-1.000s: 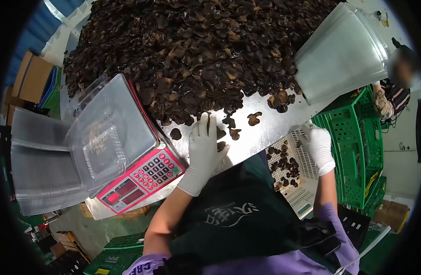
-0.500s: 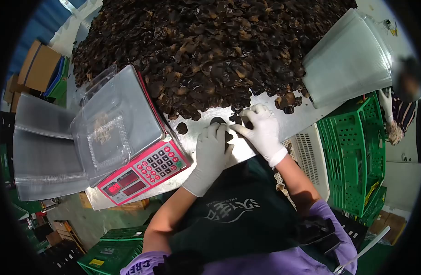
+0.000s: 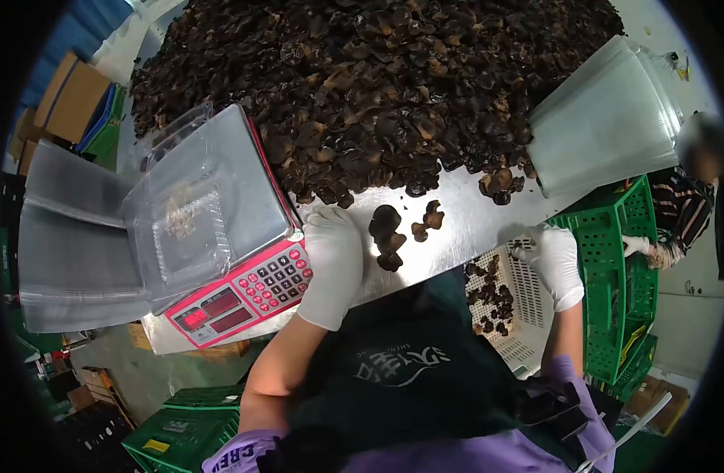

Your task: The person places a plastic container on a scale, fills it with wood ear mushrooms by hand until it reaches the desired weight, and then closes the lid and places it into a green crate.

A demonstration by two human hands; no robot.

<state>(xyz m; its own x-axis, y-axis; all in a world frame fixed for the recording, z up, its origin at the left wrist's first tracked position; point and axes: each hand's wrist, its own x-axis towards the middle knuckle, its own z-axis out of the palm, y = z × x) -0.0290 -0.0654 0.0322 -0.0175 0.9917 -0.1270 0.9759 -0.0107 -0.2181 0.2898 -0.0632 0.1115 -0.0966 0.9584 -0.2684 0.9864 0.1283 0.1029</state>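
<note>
My left hand (image 3: 331, 266), in a white glove, rests on the metal table beside the scale's right edge. Its fingers are curled together, and whatever lies under them is hidden. My right hand (image 3: 552, 266), gloved too, is over the right side of a white plastic basket (image 3: 527, 303), fingers apart, with nothing visible in them. Several dark wood ear mushrooms (image 3: 492, 296) lie in that basket. Between my hands, a clump of wood ear (image 3: 386, 235) and a smaller brown piece (image 3: 429, 221) sit on the table. The big wood ear heap (image 3: 393, 94) spreads behind.
A red-framed scale (image 3: 251, 288) stands at left with a clear plastic tray (image 3: 188, 240) on its plate. Stacked clear trays (image 3: 78, 244) are beyond it, and another stack (image 3: 606, 118) is at right. Green crates (image 3: 614, 292) stand at right, near a co-worker's gloved hand (image 3: 636, 246).
My right hand has moved from the table right and down to the basket. My left hand has shifted left to the scale, covering where a loose piece lay. Pieces formerly between my hands are uncovered.
</note>
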